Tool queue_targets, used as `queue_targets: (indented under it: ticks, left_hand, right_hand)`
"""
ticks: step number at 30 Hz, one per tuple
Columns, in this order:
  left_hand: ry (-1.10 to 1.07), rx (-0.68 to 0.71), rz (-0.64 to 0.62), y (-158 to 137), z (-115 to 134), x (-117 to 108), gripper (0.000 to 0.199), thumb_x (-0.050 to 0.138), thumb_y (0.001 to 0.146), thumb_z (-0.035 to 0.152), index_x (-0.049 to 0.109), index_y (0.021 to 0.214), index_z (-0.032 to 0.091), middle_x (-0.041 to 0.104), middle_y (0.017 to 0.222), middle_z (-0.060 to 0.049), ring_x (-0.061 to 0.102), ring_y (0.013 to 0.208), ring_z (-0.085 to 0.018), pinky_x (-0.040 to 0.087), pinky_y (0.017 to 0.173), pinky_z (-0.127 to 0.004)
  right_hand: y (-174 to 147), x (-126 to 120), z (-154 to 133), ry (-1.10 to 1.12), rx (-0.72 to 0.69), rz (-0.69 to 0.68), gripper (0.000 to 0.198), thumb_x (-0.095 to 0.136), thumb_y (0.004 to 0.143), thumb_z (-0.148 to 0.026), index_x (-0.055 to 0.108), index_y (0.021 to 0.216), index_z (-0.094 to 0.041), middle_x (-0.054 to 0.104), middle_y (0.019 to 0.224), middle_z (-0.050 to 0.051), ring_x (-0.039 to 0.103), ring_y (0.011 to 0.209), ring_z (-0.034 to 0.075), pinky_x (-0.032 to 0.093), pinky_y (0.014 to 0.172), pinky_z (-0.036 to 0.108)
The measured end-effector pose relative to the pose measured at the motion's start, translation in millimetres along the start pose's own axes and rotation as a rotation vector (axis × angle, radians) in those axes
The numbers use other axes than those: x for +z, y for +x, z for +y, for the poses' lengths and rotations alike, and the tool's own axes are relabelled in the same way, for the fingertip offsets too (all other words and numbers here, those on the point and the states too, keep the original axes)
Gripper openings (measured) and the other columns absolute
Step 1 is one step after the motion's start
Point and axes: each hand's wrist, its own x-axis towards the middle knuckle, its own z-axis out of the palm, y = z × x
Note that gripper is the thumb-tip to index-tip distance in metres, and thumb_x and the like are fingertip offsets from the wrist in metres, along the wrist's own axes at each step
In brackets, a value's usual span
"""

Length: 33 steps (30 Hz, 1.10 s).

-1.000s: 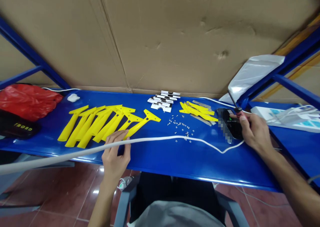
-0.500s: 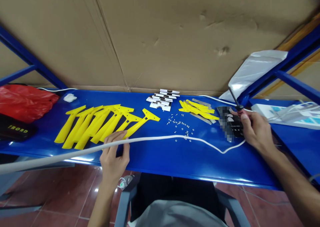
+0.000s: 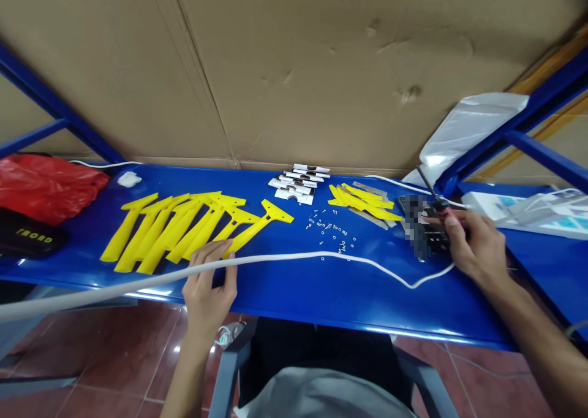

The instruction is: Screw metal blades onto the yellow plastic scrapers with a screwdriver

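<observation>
item, handling, in judgement: the screwdriver (image 3: 440, 203) serves best with its shaft kept up and away from the phone (image 3: 436, 239), and with the grip turned down the handle before any work. steady pressure from the left hand (image 3: 209, 280) would keep the yellow handle (image 3: 250, 233) from sliding. a wide path round the small screws and nuts (image 3: 329, 227) is advised, as loose pieces scatter easily; the white cable (image 3: 275, 258) crosses in front of the left fingers and could snag.

item, grip, right hand (image 3: 480, 246): fingers closed about the screwdriver's red-and-black handle, shaft tilted upward; whether this hand touches the phone cannot be told.

item, grip, left hand: fingertips and thumb narrowly set at the near end of the yellow handle; the contact is partly hidden, so a firm hold or a mere touch cannot be told.

item, yellow handle: at the right end of the row of yellow handles (image 3: 195, 231), on the blue table (image 3: 285, 295); bright, smooth, plastic-looking; t-shaped, the crossbar pointing away from the person, a small opening near the neck; near end out of sight.

item, adjoining: yellow flat pieces (image 3: 362, 203), loosely piled beyond the screws.
</observation>
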Motion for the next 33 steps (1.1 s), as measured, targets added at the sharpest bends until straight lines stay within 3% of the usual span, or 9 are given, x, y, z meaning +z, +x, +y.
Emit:
queue_targets:
  ticks: [4,9,13,21,29,33]
  left_hand:
    - [0.014,0.008,-0.004,-0.4,0.0,-0.3,0.037,0.076,0.099,0.004,0.072,0.131,0.021,0.082,0.118,-0.011,0.078,0.113,-0.029,0.065,0.101,-0.047]
    - [0.025,0.009,0.004,-1.6,-0.7,0.5,0.036,0.077,0.098,0.004,0.072,0.13,0.02,0.082,0.117,-0.012,0.078,0.113,-0.029,0.064,0.103,-0.048]
    - [0.022,-0.009,0.016,-1.3,-0.3,1.3,0.037,0.076,0.098,0.003,0.072,0.131,0.021,0.082,0.118,-0.011,0.079,0.113,-0.028,0.063,0.105,-0.047]
    - [0.024,0.0,0.015,-0.5,0.1,0.8,0.036,0.077,0.097,0.002,0.072,0.129,0.019,0.082,0.118,-0.014,0.078,0.113,-0.03,0.063,0.104,-0.048]
    - [0.033,0.006,0.003,-3.2,-2.7,1.5,0.035,0.078,0.098,0.004,0.072,0.128,0.019,0.082,0.119,-0.014,0.078,0.115,-0.031,0.064,0.102,-0.048]
    - [0.033,-0.01,0.006,-3.5,-2.8,2.2,0.034,0.077,0.098,0.005,0.072,0.128,0.021,0.082,0.119,-0.012,0.079,0.114,-0.031,0.064,0.102,-0.049]
  right_hand:
    - [-4.5,-3.1,-1.7,0.004,-0.002,0.012,0.044,0.046,0.104,-0.06,0.072,0.101,-0.024,0.084,0.108,0.017,0.077,0.108,0.039,0.059,0.094,0.052]
    - [5.3,-1.1,-7.6,-0.009,0.028,-0.048,0.059,0.036,0.109,-0.061,0.076,0.121,-0.019,0.082,0.116,0.02,0.074,0.112,0.041,0.056,0.098,0.054]
    - [14.0,3.0,-9.8,-0.013,0.029,-0.116,0.066,0.031,0.11,-0.065,0.077,0.121,-0.018,0.08,0.112,0.021,0.072,0.107,0.04,0.055,0.096,0.054]
    - [9.0,4.2,-2.2,-0.024,-0.003,-0.029,0.051,0.04,0.107,-0.06,0.072,0.103,-0.022,0.081,0.102,0.019,0.074,0.103,0.039,0.057,0.096,0.054]
    - [-9.1,-5.2,-0.6,0.037,-0.091,0.023,0.042,0.051,0.104,-0.055,0.077,0.108,-0.022,0.084,0.107,0.016,0.079,0.107,0.037,0.062,0.093,0.048]
    - [-10.8,-7.3,1.5,0.063,-0.091,0.011,0.042,0.052,0.104,-0.055,0.077,0.107,-0.022,0.084,0.102,0.015,0.081,0.098,0.035,0.062,0.087,0.045]
